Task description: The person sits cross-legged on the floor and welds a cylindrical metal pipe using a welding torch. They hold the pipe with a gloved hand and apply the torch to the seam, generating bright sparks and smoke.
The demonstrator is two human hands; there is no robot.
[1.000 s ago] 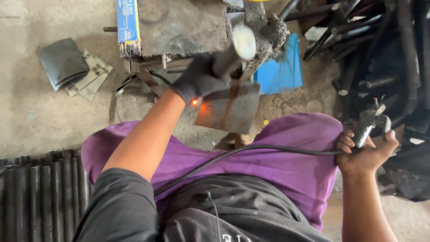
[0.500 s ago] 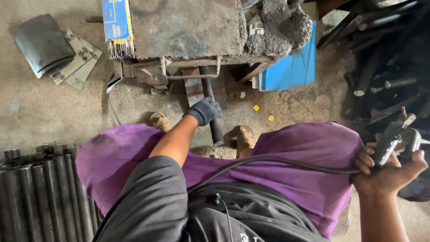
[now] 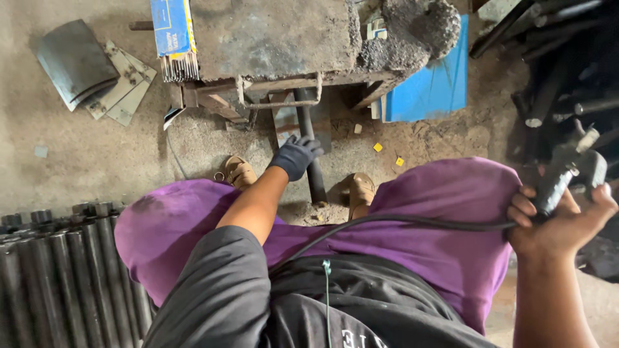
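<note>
Right now I am reaching my left hand (image 3: pixel 295 156), in its dark work glove, down between my knees toward the dark steel pipe (image 3: pixel 311 151) that is lying on the concrete floor under the front edge of the bench (image 3: pixel 271 38). The gloved fingers are curling over the pipe about midway along it; I cannot tell whether that grip is fully closing around it or only resting on top. The pipe is running from beneath the bench frame out toward my sandalled feet, ending between them.

My right hand (image 3: pixel 558 216), bare, is holding the welding electrode holder (image 3: pixel 567 177) off to the right, grip wrapping firmly around its handle, with the black cable (image 3: pixel 412 222) trailing from it across my purple trousers.

A blue box of welding rods (image 3: pixel 173 35) is sitting on the bench's left corner, rod ends sticking out over the edge. A blue panel (image 3: pixel 433 84) is leaning by the bench's right end, flat metal plates (image 3: pixel 97 71) are lying on the floor to the left, and a row of dark pipes (image 3: pixel 64 277) is stacked at the lower left.
</note>
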